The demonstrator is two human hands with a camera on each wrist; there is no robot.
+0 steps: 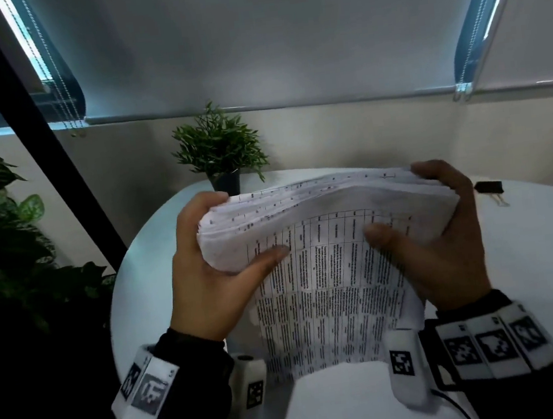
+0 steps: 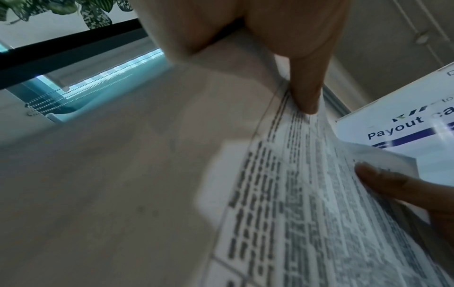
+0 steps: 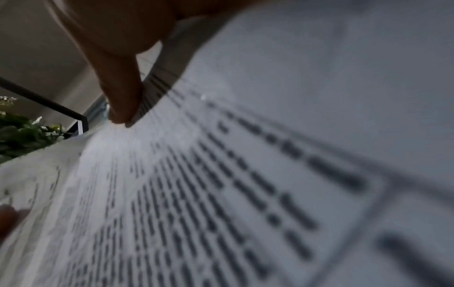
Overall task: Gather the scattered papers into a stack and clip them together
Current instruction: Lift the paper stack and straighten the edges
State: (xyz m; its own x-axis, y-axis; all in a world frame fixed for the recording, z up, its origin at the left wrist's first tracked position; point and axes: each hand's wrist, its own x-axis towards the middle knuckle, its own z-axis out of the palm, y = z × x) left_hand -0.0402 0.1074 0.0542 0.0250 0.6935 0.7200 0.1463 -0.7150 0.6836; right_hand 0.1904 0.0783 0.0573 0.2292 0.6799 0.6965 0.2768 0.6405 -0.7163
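Papers (image 1: 330,272) gripped at both sides by L hand (image 1: 207,279) and R hand (image 1: 444,245), fingers curled round edges. Clip (image 1: 489,187) lies on table (image 1: 535,283) just far-right of R hand, so nearer to it.

Person wearing dark long sleeves (image 1: 195,353). White bands (image 1: 144,389) wrapping both wrists, showing black-and-white square code markers (image 1: 490,345). White camera pods (image 1: 405,367) sitting inside each wrist, each showing marker. Thin black cable (image 1: 454,402) trailing from right pod.
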